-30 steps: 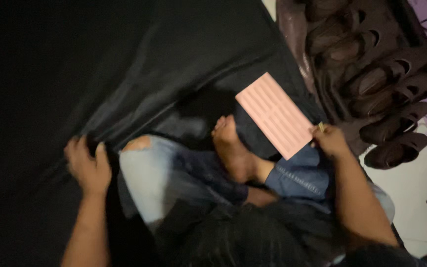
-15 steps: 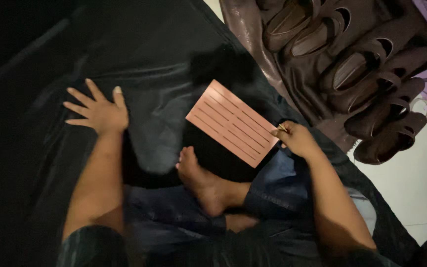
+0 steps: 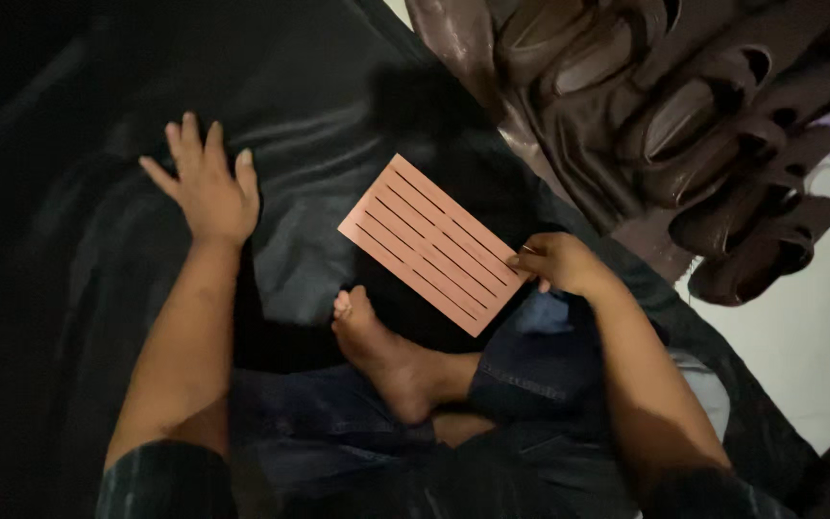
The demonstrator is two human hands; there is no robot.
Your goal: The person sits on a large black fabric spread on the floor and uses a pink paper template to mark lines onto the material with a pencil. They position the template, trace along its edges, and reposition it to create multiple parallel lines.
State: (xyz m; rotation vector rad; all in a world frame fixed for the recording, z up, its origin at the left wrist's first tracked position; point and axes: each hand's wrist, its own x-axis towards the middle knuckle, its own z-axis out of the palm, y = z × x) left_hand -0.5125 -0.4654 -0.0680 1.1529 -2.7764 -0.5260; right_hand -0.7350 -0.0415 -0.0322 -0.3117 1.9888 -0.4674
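Dark, glossy black sheeting [image 3: 338, 115] covers the floor and fills most of the view, seen from above by a person sitting cross-legged on it. One bare foot [image 3: 381, 351] rests at the centre, poking out from blue jeans [image 3: 530, 370].

Just above the foot lies the pink card [image 3: 437, 244] — a flat rectangle cut with long parallel slots, set at a slant on the sheeting. The right hand [image 3: 559, 264] pinches the card's right-hand corner between thumb and fingers. The left hand [image 3: 206, 187] is well to the left of the card, fingers spread and palm pressed flat on the sheeting, gripping nothing.

Up and to the right of the card, past the sheeting's edge, sits a heap of dark brown shoe uppers [image 3: 684, 125] on a pale floor [image 3: 799, 346].

By the look of it, the card is being positioned as a template — one hand smoothing the material while the other places it. The next move would call for laying the card fully flat and keeping it from sliding on the slick surface.
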